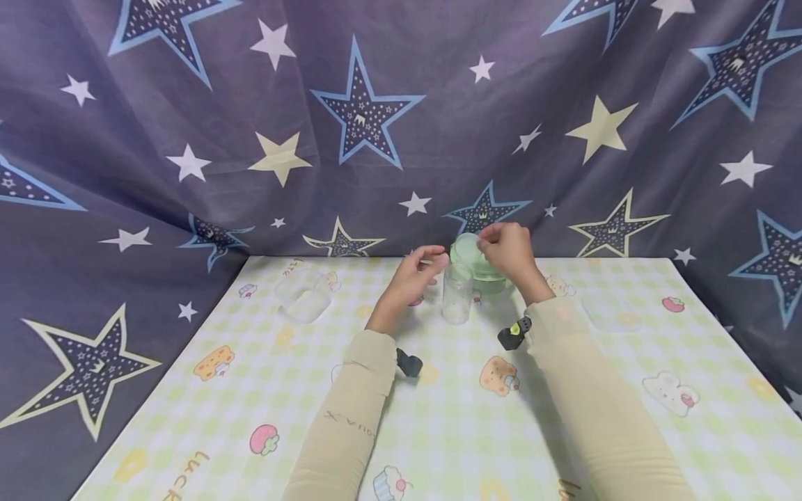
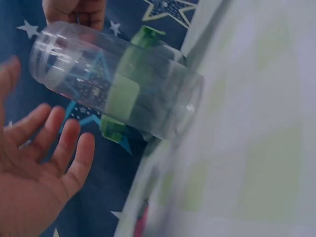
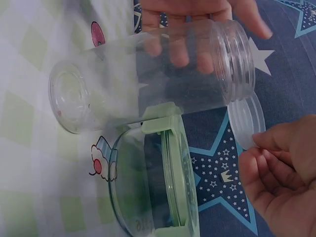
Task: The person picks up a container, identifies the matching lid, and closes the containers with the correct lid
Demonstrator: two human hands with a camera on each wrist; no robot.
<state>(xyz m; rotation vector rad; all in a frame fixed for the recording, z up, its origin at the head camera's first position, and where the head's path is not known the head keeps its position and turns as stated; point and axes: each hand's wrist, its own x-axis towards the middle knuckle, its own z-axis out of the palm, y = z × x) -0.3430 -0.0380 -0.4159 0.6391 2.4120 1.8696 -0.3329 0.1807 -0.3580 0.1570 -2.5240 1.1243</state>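
A clear plastic jar [image 1: 457,299] with a threaded, uncovered mouth stands upright on the table. My right hand [image 1: 509,250] pinches the edge of a round translucent lid [image 3: 247,121] between thumb and fingers, just above and behind the jar's mouth. To the jar's left is my left hand [image 1: 410,280], its fingers spread and loosely bent, holding nothing; the left wrist view shows a gap between it and the jar. Right behind the jar sits a clear container [image 3: 136,182] with a green clip-on lid [image 3: 177,173], partly hidden by jar and right hand.
On the table's left stands a clear open container [image 1: 305,304]. A flat, transparent piece [image 1: 610,316] lies to the right, its kind hard to tell. The checked tablecloth [image 1: 438,431] reaches back to a dark star-patterned curtain [image 1: 388,195].
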